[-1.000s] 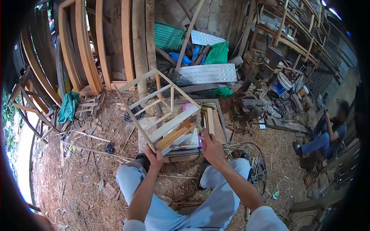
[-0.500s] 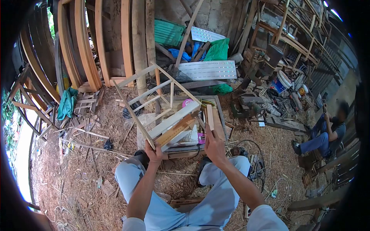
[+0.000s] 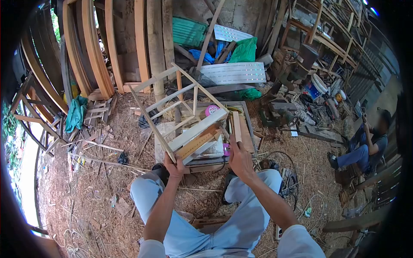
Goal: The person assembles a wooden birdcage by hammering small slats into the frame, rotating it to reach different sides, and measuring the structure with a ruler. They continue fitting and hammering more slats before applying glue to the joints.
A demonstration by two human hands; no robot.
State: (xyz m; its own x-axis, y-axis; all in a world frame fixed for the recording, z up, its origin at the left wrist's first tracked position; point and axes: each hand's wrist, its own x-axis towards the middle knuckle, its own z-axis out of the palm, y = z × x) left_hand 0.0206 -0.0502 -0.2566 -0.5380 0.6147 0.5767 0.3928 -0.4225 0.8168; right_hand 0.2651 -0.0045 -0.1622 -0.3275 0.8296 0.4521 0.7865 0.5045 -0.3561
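Note:
My left hand [image 3: 174, 168] is wrapped round the near lower corner of a pale wooden frame [image 3: 161, 103], which leans up over a low worktable [image 3: 202, 168]. A wide pale rail [image 3: 197, 129] crosses the frame's near side, with a yellowish ruler-like strip [image 3: 193, 145] lying just below it. My right hand [image 3: 241, 160] is closed on a slim dark tool [image 3: 224, 132] pointing toward the rail's right end; its exact kind I cannot tell. Right beside those fingers stands a pale wood strip [image 3: 237, 125]. A pink round item [image 3: 211, 110] shows behind the rail.
Wood shavings and offcuts cover the ground [image 3: 99, 185]. Tall curved timbers [image 3: 95, 56] stand at the back left. A person [image 3: 370, 142] sits at the right. Behind the table lie a white perforated panel [image 3: 234, 73] and green sheeting [image 3: 244, 50]. A dark cable [image 3: 293, 182] loops at right.
The view has shifted slightly. The wooden frame has tilted a little and both hands keep their grip, the right staying close to the rail's end.

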